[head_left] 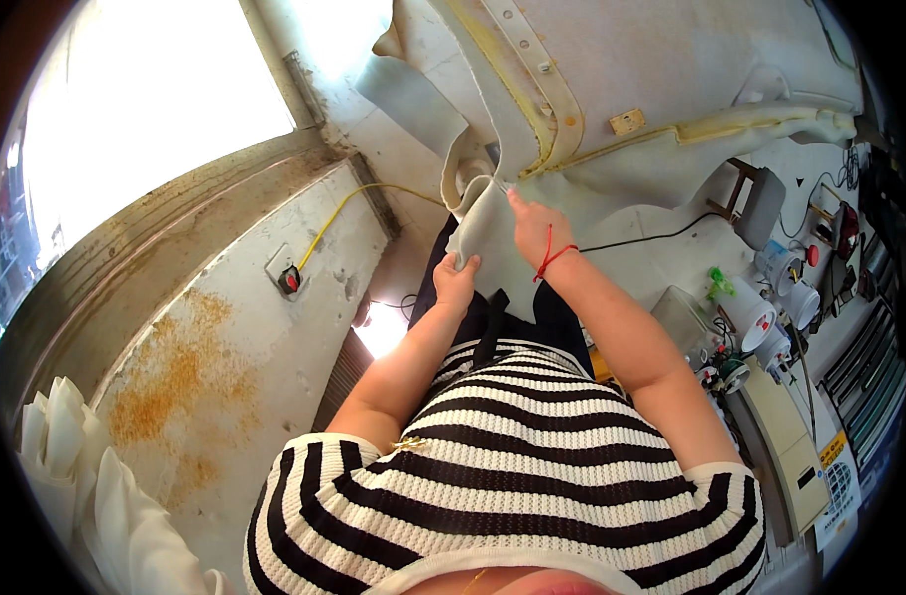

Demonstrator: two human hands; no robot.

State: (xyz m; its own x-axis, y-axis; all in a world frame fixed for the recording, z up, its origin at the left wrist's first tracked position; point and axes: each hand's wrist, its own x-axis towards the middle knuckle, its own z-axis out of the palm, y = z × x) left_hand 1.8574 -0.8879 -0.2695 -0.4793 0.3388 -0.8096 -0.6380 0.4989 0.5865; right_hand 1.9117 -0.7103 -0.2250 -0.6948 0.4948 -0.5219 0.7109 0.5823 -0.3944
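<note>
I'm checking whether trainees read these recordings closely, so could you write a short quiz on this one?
1. Which hand's wrist wears the red string?
2. True or false: the left hand grips the pale fabric.
3. What colour is the cable running from the red-and-black wall fitting?
A) black
B) yellow
C) blue

Key: 1. The right hand; 2. True; 3. B.

Pale sheeting [481, 224] blocks the way between left hand [455, 282] and right hand [540, 234]; room lies between left hand and wall [284, 367] (a yellow cord [374, 185] spans its far end); rightward, a black cord [631, 242] crosses.
</note>
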